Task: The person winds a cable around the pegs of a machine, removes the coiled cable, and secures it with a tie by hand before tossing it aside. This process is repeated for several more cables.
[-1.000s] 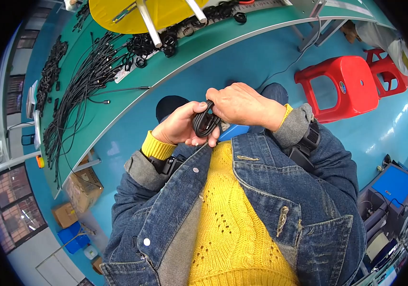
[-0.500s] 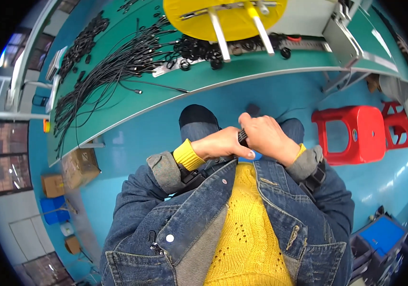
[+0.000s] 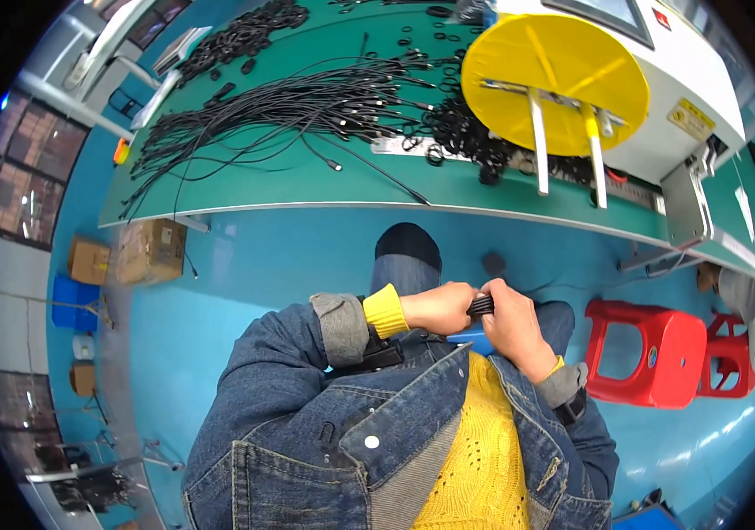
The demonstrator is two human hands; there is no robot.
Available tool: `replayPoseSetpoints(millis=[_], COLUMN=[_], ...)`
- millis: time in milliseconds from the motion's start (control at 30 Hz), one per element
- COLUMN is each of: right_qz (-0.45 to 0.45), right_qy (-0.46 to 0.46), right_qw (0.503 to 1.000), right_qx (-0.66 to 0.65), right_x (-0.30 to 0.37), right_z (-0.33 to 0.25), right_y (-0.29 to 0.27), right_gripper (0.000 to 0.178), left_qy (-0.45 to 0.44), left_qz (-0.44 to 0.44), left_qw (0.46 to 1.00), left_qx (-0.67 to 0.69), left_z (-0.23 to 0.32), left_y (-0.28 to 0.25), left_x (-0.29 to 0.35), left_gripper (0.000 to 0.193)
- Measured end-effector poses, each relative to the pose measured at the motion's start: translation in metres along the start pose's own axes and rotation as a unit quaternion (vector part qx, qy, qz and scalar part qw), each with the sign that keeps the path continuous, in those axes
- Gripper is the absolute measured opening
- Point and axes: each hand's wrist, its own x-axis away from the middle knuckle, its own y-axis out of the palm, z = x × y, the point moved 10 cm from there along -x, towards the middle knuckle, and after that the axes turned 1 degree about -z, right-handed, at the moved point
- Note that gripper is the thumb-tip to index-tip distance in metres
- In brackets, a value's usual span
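In front of my lap, a small black bundle (image 3: 482, 306), which looks like a coiled cable, is between my hands. My left hand (image 3: 439, 309) closes on its left side, fingers curled. From the right, my right hand (image 3: 517, 329) grips the same bundle, its thumb and fingers wrapped round it. Most of the bundle is hidden by the fingers. On the green table (image 3: 307, 181) beyond lie many loose black cables (image 3: 263, 110), some hanging over the front edge. A heap of black coiled cables (image 3: 466, 128) lies right of them.
A white machine (image 3: 704, 79) with a yellow round plate (image 3: 554, 75) and two rods stands on the table's right. Red stools (image 3: 647, 353) stand at my right. Cardboard boxes (image 3: 152, 252) and a blue bin (image 3: 75, 305) sit on the floor at left.
The view has shifted, so the table and machine appear farther right and lower. My hands have turned round the black bundle, and more of its strands show between them.
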Motion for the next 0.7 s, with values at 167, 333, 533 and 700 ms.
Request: replayPoseSetpoints(millis=[167, 333, 533, 700], right_qz=[0.006, -0.043, -0.042, -0.126], right_qy=[-0.045, 0.094, 0.097, 0.133], right_qw=[0.998, 0.995, 0.994, 0.968], right_qx=[-0.047, -0.003, 0.012, -0.171], right_x=[-0.006, -0.015, -0.015, 0.006], right_z=[-0.021, 0.012, 0.031, 0.05], right_y=[-0.004, 0.029, 0.029, 0.036], right_gripper=[0.015, 0.021, 0.03, 0.04], left_qy=[0.114, 0.094, 0.156, -0.027], left_qz=[0.202, 0.199, 0.19, 0.116], left_qw=[0.966, 0.956, 0.959, 0.992], left_qx=[-0.11, -0.192, -0.143, -0.031], left_z=[0.02, 0.015, 0.024, 0.037], left_y=[-0.034, -0.032, -0.033, -0.093], left_x=[0.014, 0.006, -0.003, 0.06], left_gripper=[0.014, 0.019, 0.024, 0.034])
